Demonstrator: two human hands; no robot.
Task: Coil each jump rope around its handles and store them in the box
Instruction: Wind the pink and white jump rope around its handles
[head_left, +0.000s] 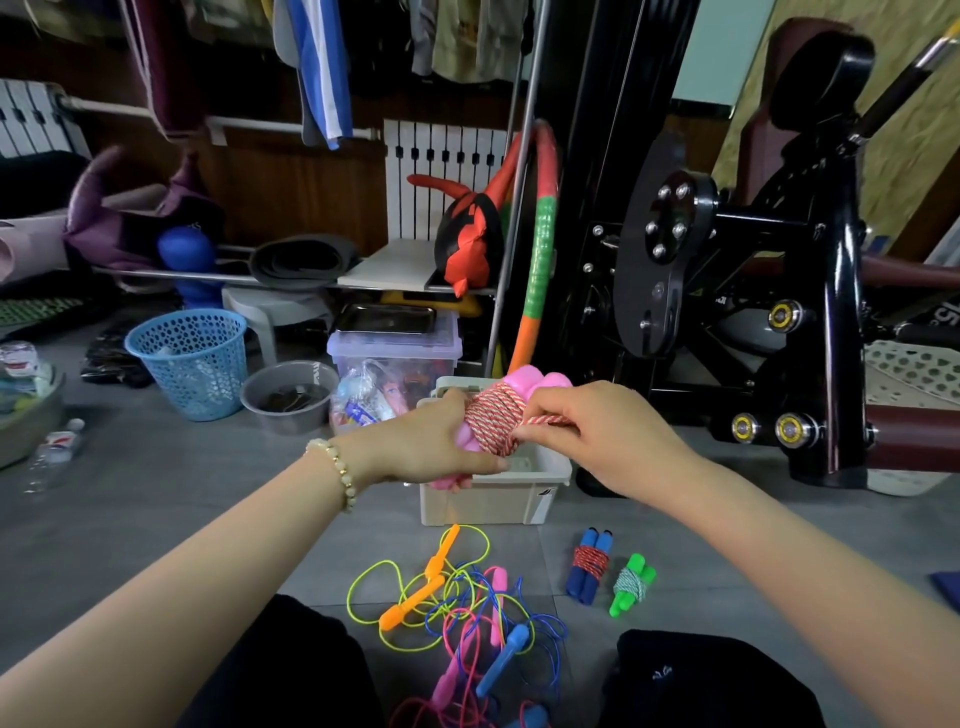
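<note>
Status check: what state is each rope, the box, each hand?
Beige plastic box: open.
Pink-handled rope with red-white cord: mostly coiled, held over the box.
Left hand: grips pink handles.
Right hand: pinches loose cord.
Blue-handled rope: coiled, on floor.
Green-handled rope: coiled, on floor.
Orange, pink, blue thin ropes: tangled, uncoiled.

Floor level, indoors: one wide-angle camera worn on the person's head looks forward and down, close over both forearms. The left hand (431, 441) and right hand (597, 436) grip the pink jump rope (491, 421) at mid-frame, above the box (488, 499). The knees (291, 670) fill the bottom edge, and the far wall (291, 182) curves across the top.
</note>
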